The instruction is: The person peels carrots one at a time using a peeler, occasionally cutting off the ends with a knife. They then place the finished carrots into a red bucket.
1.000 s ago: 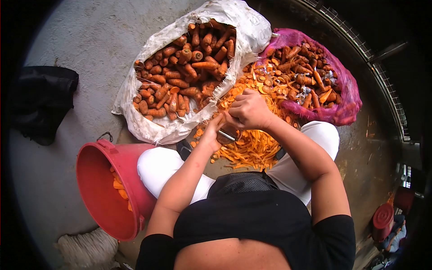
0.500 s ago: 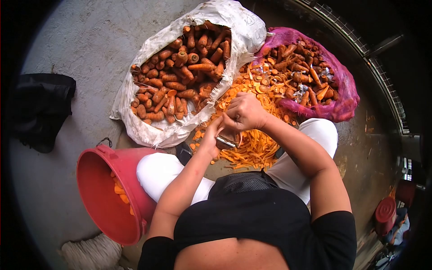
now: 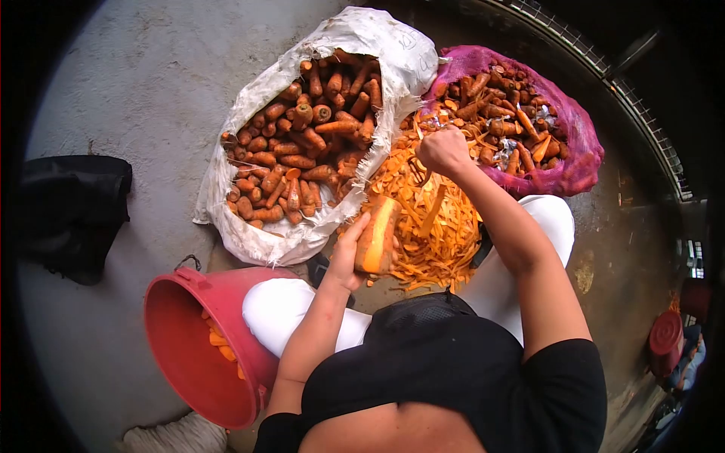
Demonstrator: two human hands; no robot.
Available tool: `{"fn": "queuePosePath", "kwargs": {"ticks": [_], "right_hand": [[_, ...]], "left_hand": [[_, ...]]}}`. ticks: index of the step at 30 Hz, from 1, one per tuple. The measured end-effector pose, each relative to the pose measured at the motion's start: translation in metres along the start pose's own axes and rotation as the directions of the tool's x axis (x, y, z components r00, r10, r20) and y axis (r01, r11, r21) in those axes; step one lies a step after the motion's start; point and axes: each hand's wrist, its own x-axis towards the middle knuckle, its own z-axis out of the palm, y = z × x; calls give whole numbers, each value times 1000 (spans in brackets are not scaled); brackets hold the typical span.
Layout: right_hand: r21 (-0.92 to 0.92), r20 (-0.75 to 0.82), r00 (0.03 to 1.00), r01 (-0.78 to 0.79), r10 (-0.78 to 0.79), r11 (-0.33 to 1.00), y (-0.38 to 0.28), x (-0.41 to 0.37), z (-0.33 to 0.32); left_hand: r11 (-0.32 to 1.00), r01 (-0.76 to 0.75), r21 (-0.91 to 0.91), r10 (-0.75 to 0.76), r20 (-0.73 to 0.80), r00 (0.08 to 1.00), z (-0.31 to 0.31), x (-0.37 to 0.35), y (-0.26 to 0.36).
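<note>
The largest thing is a white woven sack (image 3: 268, 240), its ragged mouth open and packed with unpeeled carrots (image 3: 298, 161); dark handwritten marks run across its upper right shoulder, but the strokes are too small and slanted to read with certainty. Beside it, at the upper right, a pink mesh sack (image 3: 583, 155) gapes over more brownish carrot pieces mixed with shiny scraps of plastic. Between the two sacks and the person's knees spreads a heap of bright orange peelings (image 3: 432, 253), with round slices among the strips toward its far end. A red bucket (image 3: 260, 302) leans by the left knee, its mouth tipped outward, orange pieces lying along the inside. A black cloth-like item (image 3: 75, 215) lies on the floor at far left. The right hand (image 3: 444, 151) is over the peelings near the pink sack, fingers curled into a tight fist round a slim dark implement (image 3: 418, 171), of which too little shows to tell its kind. The left hand (image 3: 351, 251), well apart from the right, is partly closed about a thick carrot (image 3: 377, 235): this stands slightly tilted above the near side of the heap, thumb side against its left flank, fingertips just showing at its right edge, one bright peeled band running down its skin.
</note>
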Motion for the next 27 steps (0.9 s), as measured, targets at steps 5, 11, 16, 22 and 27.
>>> {"fn": "queuePosePath", "kwargs": {"ticks": [5,11,16,22,27], "right_hand": [[295,-140,989,92,-52,951,-31,-3,-45],[436,-498,785,594,-368,676,-66,-26,-70],[420,-527,740,655,-418,629,-73,-33,-64],[346,-487,734,659,-472,668,-74,-34,-61],[412,-530,722,678,-445,609,-79,-32,-52]], "left_hand": [[992,-103,-76,79,-275,958,-4,19,2],[969,-133,-207,71,-282,957,-11,35,-2],[973,-88,-215,1,-376,927,3,37,-5],[958,-84,-274,3,-285,958,-5,39,-11],[962,-125,-242,60,-260,964,-5,35,-13]]}}
